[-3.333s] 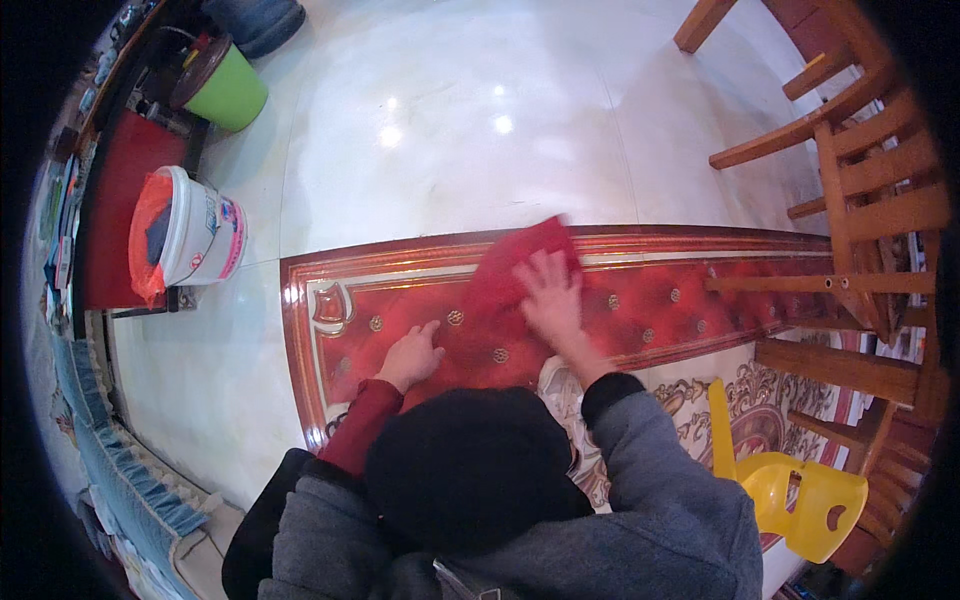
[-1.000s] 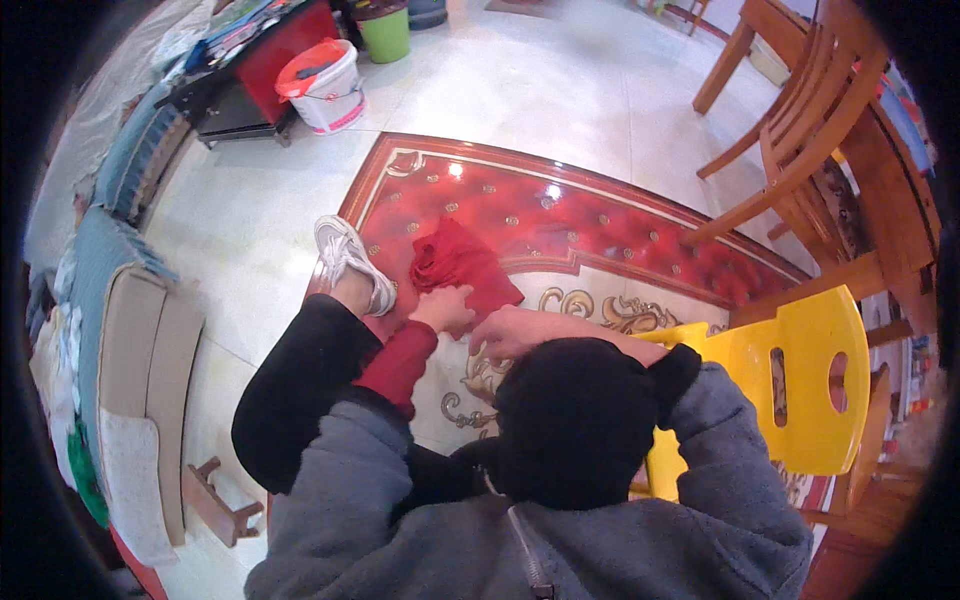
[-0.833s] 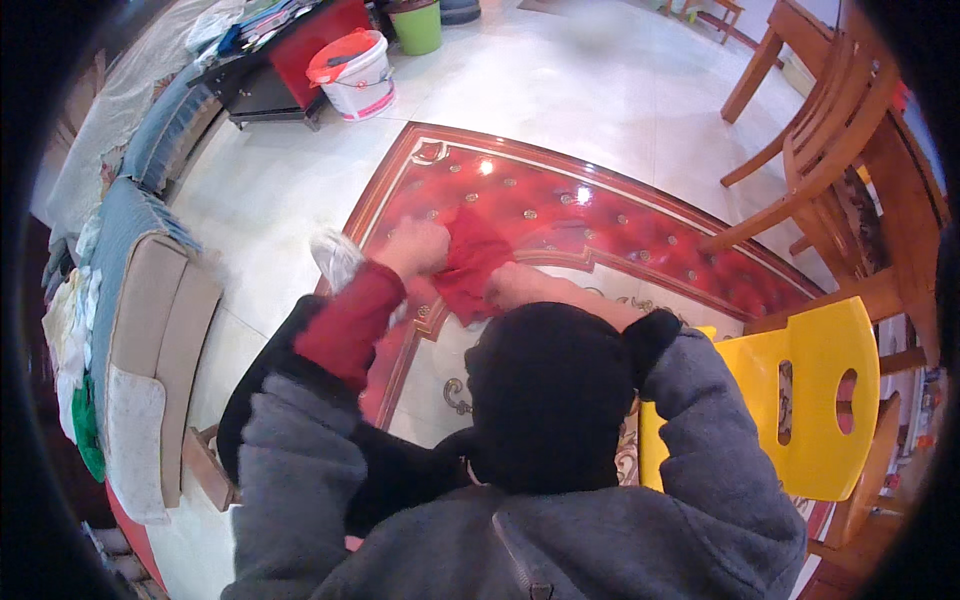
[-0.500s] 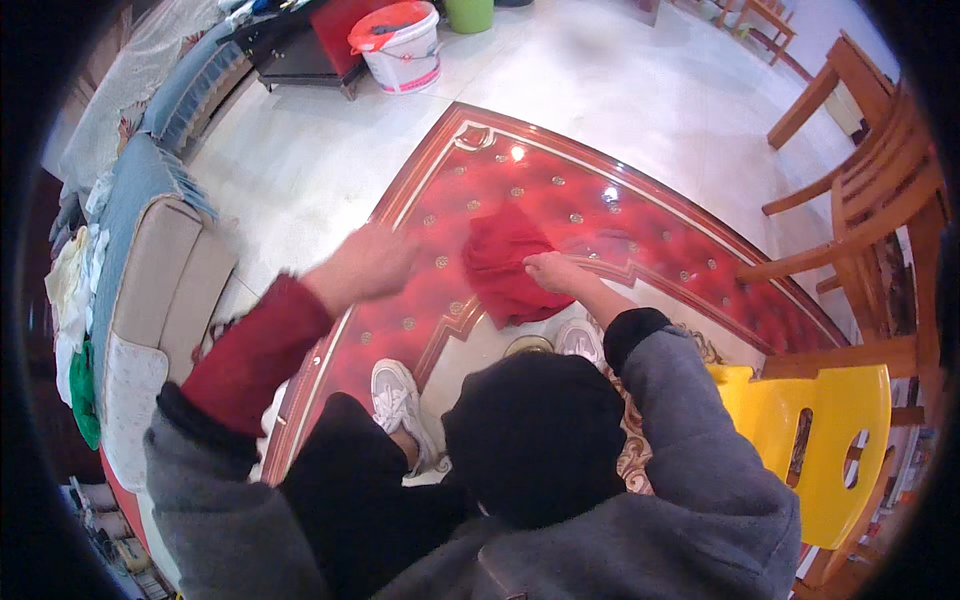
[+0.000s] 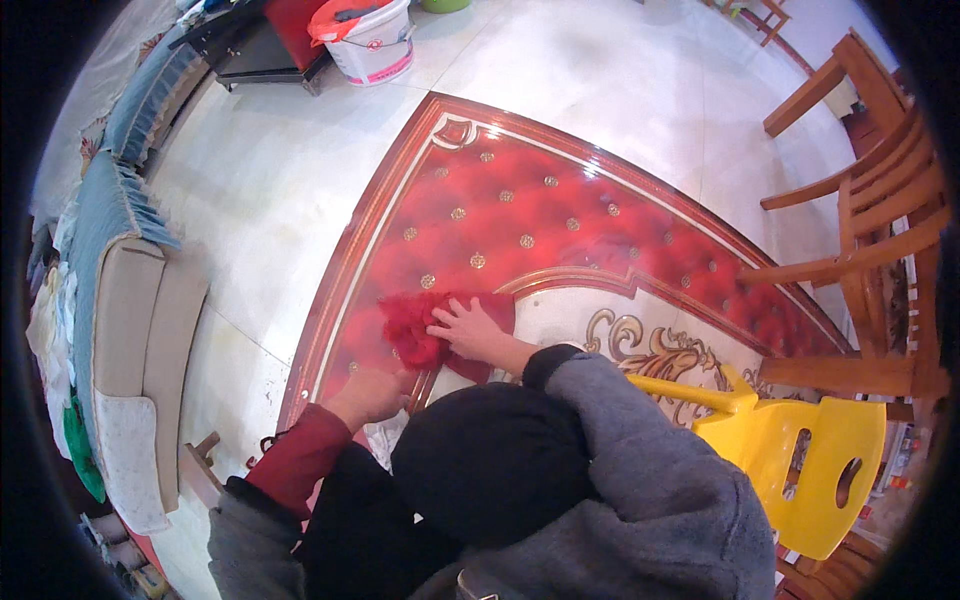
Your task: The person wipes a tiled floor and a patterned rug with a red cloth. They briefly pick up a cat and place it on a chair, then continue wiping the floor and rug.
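Observation:
A red cloth (image 5: 408, 328) lies bunched on a large red panel (image 5: 560, 212) with a tufted pattern and gold rosettes. My right hand (image 5: 472, 333) rests on top of the cloth, its fingers spread. Part of the cloth reaches out beneath the wrist, over the panel's cream section. Nearer to me and left of the cloth, my left hand (image 5: 368, 400) hovers low or touches the panel; I cannot tell which. Its fingers are curled, and nothing shows in them. A dark red cuff covers that wrist.
A yellow plastic chair (image 5: 800, 470) is at my right, with a wooden armchair (image 5: 850, 255) beyond it. A beige sofa (image 5: 135, 330) with blue covers runs along the left. A white bucket (image 5: 372, 48) with an orange rim stands at the back beside a dark cabinet (image 5: 265, 60).
The red cloth has moved left and nearer to me. My right hand has gone from pinching it to spreading over it. The left hand has come down toward me.

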Motion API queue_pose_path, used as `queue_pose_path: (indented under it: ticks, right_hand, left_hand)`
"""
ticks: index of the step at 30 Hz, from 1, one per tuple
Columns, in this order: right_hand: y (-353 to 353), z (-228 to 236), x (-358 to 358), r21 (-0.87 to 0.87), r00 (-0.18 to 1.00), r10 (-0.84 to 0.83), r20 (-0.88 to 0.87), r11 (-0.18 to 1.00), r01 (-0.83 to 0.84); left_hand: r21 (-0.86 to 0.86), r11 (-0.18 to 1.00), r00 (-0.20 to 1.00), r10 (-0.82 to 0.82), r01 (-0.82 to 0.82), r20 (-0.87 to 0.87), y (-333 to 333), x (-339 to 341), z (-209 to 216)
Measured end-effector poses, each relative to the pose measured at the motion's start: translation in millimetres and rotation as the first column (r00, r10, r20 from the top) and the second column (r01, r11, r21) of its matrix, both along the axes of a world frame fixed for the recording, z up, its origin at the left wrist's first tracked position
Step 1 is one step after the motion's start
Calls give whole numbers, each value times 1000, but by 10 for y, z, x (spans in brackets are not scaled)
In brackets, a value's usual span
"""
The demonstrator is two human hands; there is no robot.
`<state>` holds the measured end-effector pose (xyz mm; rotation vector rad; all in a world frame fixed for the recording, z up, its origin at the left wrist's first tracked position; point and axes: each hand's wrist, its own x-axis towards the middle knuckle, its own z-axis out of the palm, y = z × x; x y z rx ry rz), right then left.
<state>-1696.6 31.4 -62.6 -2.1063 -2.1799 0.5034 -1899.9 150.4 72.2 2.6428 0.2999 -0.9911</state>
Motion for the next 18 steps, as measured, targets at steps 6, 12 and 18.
queue_pose_path:
  ticks: [6,12,18]
  right_hand:
    - [-676,-240,1142,147,882,-470,-13,872,467]
    - [-1581,-246,2210,46,183,-981,-65,180,983]
    - [-816,-440,2317,78,223,-969,108,232,970]
  left_hand:
    - [-244,910,931,360,-335,61,219,76,-297]
    - [-253,814,842,540,-522,-2,843,141,-613]
    - [-185,829,844,536,-528,-8,1003,490,-669]
